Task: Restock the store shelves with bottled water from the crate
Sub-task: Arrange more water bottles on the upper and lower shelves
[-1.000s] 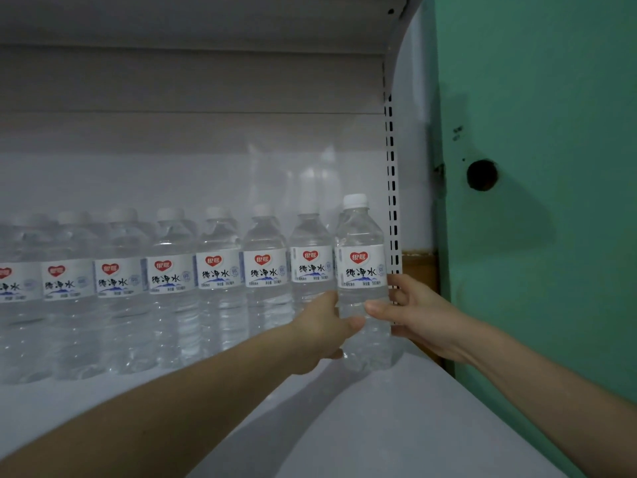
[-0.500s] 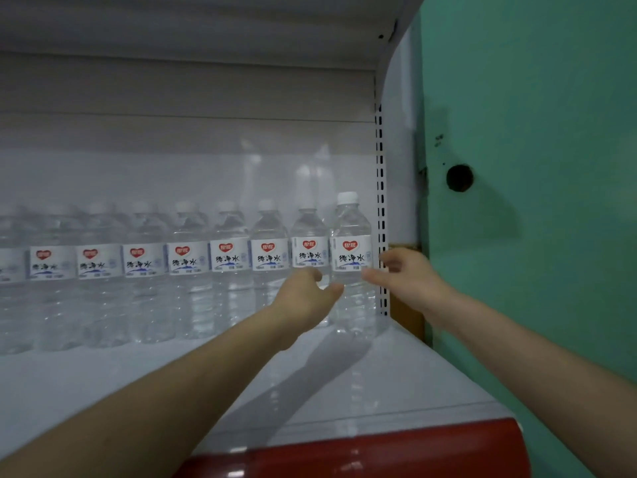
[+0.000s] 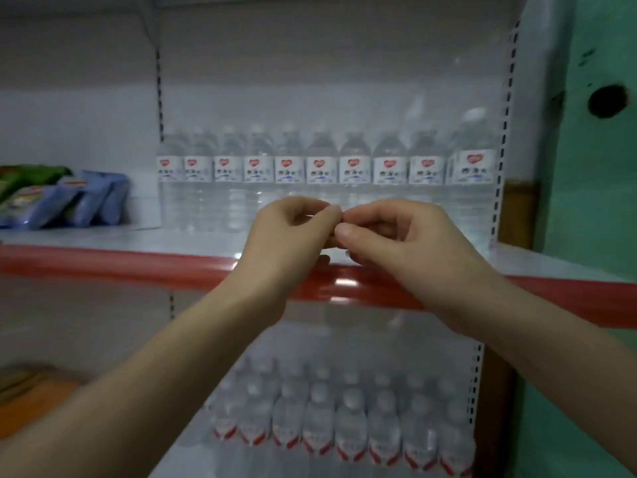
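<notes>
A row of clear water bottles [image 3: 320, 167] with white and red labels stands along the back of the upper shelf [image 3: 103, 267], which has a red front edge. The rightmost bottle [image 3: 474, 174] stands slightly forward beside the perforated upright. My left hand [image 3: 293, 236] and my right hand [image 3: 389, 239] hover together in front of the shelf edge. Their fingers are loosely curled with the tips meeting, and they hold nothing. More bottles [image 3: 344, 415] fill the shelf below. No crate is in view.
Blue and green snack packets [image 3: 69, 198] lie on the upper shelf to the left of the bottles. A green wall [image 3: 593, 236] with a dark hole closes the right side. Something orange [image 3: 27, 398], blurred, sits at the lower left.
Both hands let go of the rightmost bottle, which now stands on the shelf, and drew back toward me until they met. My view pulled back and down, showing the lower shelf.
</notes>
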### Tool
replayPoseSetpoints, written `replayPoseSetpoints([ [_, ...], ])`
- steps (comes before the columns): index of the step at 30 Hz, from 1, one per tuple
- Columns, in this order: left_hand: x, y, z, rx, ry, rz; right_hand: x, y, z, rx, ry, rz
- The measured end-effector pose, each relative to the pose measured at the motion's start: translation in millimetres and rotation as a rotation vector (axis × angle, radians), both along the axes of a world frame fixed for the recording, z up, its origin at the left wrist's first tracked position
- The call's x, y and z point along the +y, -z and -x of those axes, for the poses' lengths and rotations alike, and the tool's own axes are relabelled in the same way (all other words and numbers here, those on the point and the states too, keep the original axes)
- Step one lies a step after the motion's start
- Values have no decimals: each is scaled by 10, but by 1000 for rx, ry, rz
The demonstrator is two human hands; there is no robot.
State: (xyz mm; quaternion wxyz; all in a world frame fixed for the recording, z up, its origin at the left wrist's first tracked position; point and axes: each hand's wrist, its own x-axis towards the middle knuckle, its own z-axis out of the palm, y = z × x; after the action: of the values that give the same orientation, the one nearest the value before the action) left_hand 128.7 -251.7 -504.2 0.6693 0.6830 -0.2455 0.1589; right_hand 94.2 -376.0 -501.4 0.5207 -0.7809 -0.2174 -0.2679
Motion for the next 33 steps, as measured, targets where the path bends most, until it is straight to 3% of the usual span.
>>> replayPoseSetpoints([
  [4,579,697,213,111,-81,-56,505,612,76,140,-120,23],
  [10,1246,2000,488,448,-174,-101,1149,1820,137,490,-214,109],
  [19,1734,3931,1015,791,-225,-292,1682,3769,344,1003,-283,171],
  [26,1650,4875,1195,1082,-138,-450,1500,4906,345,1103,-118,421],
  [30,1451,5144,1079,1216,-94,-397,1265,5256,300,1076,18,654],
  [33,1302,5304,963,1311,-53,-357,1173,5456,271,1098,32,713],
])
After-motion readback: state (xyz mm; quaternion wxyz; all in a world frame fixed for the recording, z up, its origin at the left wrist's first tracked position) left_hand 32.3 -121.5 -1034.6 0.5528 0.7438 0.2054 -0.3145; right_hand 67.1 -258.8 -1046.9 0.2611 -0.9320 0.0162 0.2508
